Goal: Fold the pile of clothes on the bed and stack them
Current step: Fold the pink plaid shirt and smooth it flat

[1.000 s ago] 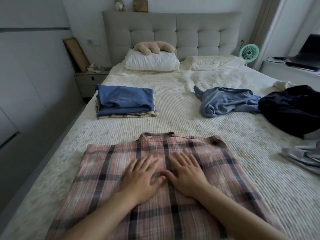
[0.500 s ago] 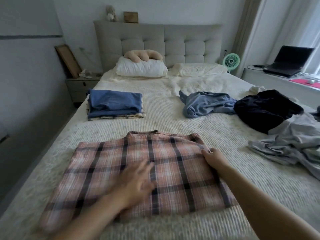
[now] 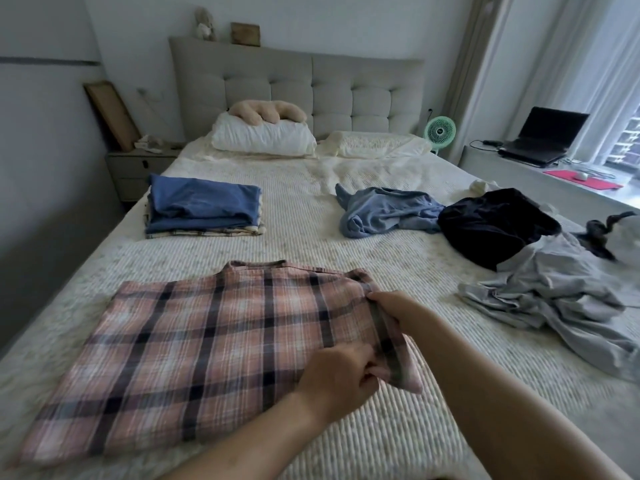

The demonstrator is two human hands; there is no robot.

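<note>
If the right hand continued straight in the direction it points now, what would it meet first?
The right hand, holding the plaid shirt edge, points left, so probably only more shirt fabric. Depth is unclear.

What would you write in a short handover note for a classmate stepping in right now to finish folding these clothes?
Left hand: pinches the near right edge of the plaid shirt.
Right hand: grips the same edge farther up, lifting it slightly.
Shirt lies flat on the bed, not yet folded over.
Done: folded stack, blue on top, at the far left.
Left: finish the plaid shirt and stack it; then the blue-grey garment, the black garment and the grey garment, all loose on the right.
</note>
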